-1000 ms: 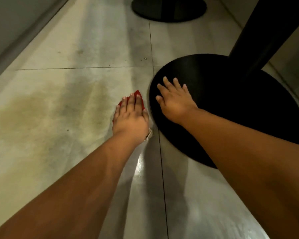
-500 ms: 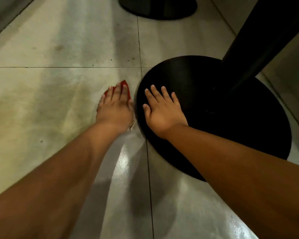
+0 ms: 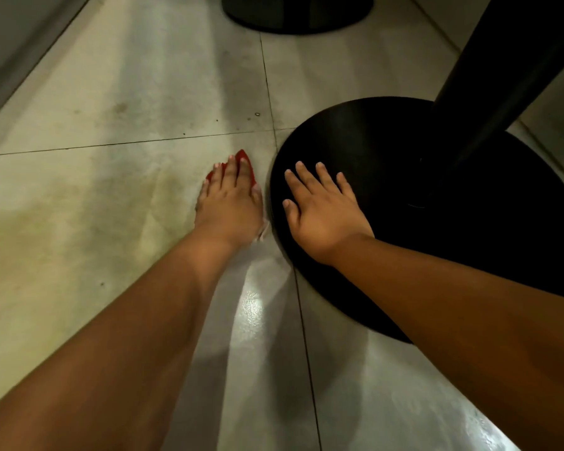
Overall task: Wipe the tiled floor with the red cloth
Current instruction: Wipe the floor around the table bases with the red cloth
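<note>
1. Pressing flat on the red cloth (image 3: 245,162), the left hand (image 3: 230,206) is seen with fingers straight; the cloth is pinned to the tiled floor (image 3: 118,92) just beside the black table base (image 3: 469,229).
2. The right hand (image 3: 321,209) is kept spread and empty on that base, as half a second ago.
3. Little travel of the cloth is noted; the yellowish stain (image 3: 62,222) is probably left unwiped.

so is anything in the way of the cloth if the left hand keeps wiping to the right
Yes. The black round table base sits on the tiled floor just right of the red cloth, which lies under the flat left hand. The right hand rests on that base. Forward and left look unobstructed.
</note>
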`<state>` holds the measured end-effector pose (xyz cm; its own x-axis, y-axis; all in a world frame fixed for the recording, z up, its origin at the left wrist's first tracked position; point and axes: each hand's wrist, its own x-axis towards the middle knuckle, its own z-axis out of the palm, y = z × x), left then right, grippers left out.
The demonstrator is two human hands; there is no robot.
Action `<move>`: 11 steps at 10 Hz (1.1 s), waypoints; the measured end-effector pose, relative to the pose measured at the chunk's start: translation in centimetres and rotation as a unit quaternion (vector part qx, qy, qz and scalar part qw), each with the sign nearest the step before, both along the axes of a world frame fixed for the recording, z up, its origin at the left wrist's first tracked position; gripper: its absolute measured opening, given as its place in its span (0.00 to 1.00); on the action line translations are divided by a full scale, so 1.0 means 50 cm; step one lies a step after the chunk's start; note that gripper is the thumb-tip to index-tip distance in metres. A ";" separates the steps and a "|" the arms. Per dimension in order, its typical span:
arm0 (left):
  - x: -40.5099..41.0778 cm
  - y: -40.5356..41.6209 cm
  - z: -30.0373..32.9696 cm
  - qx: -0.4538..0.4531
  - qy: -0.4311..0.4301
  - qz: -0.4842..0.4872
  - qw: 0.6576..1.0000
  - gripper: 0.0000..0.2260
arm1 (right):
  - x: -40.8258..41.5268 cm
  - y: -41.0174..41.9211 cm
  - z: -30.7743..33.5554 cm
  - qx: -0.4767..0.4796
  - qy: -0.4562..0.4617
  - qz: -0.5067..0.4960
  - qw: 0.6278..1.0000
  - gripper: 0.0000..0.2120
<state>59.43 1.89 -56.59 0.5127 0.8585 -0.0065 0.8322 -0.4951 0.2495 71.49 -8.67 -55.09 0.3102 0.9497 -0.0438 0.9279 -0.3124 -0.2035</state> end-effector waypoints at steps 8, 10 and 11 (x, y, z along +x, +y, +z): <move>0.046 0.093 0.005 -0.027 -0.007 0.012 1.000 0.25 | 0.001 0.002 -0.003 0.006 0.000 -0.004 1.000 0.27; 0.011 0.039 0.004 -0.007 -0.002 -0.016 1.000 0.25 | 0.003 0.005 -0.007 0.010 -0.004 -0.001 1.000 0.27; -0.041 -0.042 -0.001 0.023 -0.015 -0.036 0.999 0.25 | 0.002 0.005 -0.011 0.012 -0.007 -0.005 1.000 0.27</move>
<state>57.38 -0.23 -56.65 0.5726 0.8183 0.0489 0.7865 -0.5653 0.2487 71.60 -8.44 -55.62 0.3200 0.9473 -0.0168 0.9276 -0.3168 -0.1982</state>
